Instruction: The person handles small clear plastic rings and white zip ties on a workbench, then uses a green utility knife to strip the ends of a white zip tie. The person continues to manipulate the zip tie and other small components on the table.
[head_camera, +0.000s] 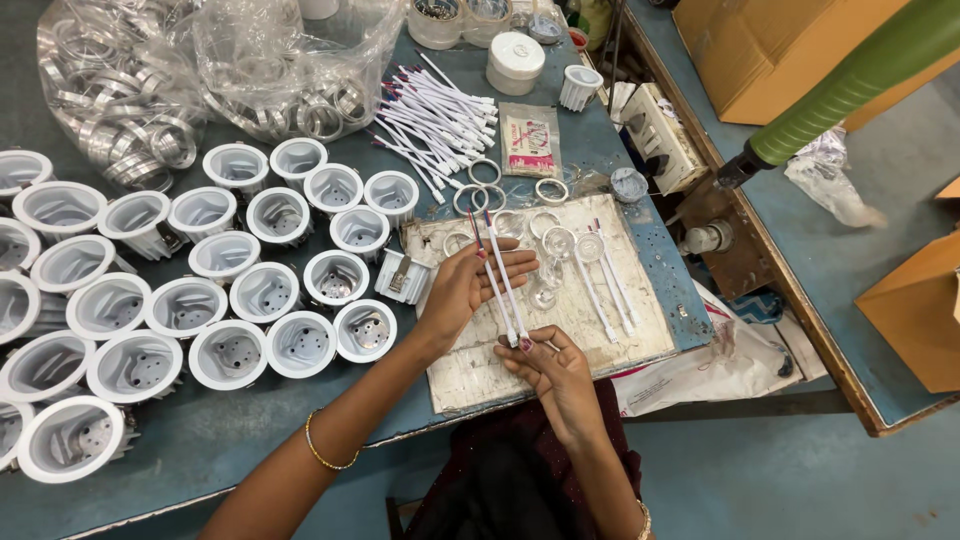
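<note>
Step in hand, by the look: sorting short white wire leads (505, 290) over the worn white board (640, 335). Left hand (462, 285) & right hand (548, 368) each pinch the leads, grip narrow. Next move prob. needs ends kept lined up. Small flat red-white packet (529, 142) lies beside the wire pile (440, 120); brown boxes (790, 50) far right of desk (230, 440).

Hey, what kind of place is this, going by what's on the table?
Probably a small workshop assembling light fittings: rows of white lamp housings, bags of metal rings, a pile of white wire leads, and both hands holding wire leads.
</note>
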